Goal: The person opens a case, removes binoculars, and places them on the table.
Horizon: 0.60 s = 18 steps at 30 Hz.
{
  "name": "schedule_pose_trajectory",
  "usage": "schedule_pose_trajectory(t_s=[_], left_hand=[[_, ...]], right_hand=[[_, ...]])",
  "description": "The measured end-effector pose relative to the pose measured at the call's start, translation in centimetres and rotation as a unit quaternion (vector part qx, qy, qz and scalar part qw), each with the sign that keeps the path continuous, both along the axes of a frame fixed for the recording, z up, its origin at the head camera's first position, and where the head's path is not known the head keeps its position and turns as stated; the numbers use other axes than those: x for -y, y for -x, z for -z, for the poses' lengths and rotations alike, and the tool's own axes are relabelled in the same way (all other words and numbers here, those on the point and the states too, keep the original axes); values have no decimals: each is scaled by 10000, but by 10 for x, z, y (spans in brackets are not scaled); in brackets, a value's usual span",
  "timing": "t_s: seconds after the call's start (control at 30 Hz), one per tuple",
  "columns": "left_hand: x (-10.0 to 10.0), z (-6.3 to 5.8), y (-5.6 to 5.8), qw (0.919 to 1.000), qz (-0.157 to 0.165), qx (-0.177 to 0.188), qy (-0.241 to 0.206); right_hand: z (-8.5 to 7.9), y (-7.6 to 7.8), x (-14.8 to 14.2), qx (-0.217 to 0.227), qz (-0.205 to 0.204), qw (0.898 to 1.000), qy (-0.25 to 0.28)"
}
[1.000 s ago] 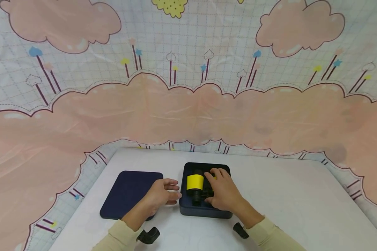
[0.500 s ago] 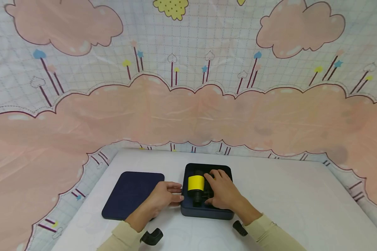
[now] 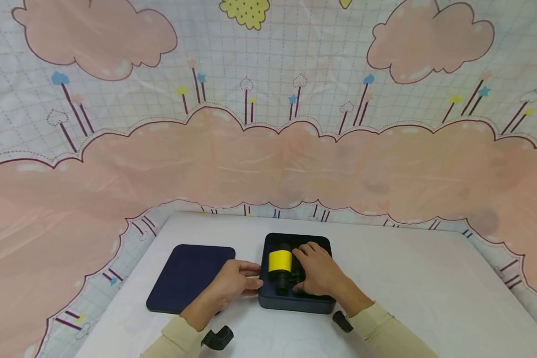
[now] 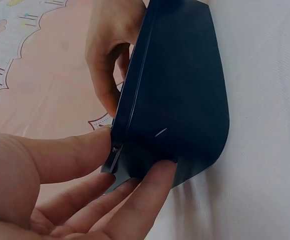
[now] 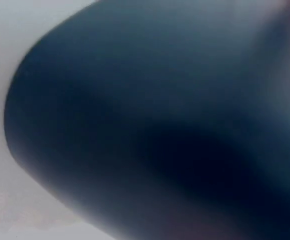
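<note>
A dark blue open case (image 3: 295, 302) stands on the white table. Inside it lie black-and-yellow binoculars (image 3: 279, 261). My right hand (image 3: 319, 273) reaches in from the right and grips their right barrel, which it mostly hides. Beside the case's left wall is my left hand (image 3: 233, 281). In the left wrist view, that hand's thumb touches the rim of the case (image 4: 184, 75) and its fairly straight fingers (image 4: 149, 195) rest against the side. Only a blurred dark blue case surface (image 5: 95, 100) fills most of the right wrist view.
A flat dark blue lid (image 3: 188, 278) lies left of the case, partly under the left forearm. Black wrist devices (image 3: 219, 338) jut out near both sleeves. A printed cloth (image 3: 268, 169) hangs behind the white table (image 3: 411, 278).
The left hand has come closer to the case's left wall and now touches it. The right hand stays on the binoculars. The view has shifted slightly.
</note>
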<state>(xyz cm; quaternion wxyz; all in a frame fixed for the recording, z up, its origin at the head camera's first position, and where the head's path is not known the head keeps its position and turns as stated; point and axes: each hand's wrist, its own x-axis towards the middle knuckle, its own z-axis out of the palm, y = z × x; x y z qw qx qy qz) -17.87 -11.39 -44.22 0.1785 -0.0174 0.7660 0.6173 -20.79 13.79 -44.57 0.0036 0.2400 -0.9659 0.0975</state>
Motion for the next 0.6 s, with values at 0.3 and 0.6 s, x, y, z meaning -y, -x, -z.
schedule_pose_trajectory(t_s=[0.3, 0.6], left_hand=[[-1, -2, -1, 9999, -67, 69, 88], [-2, -4, 1, 9999, -62, 62, 117]], right_hand=[[1, 4, -1, -45, -220, 9997, -13], [0, 8, -2, -73, -218, 9997, -94]])
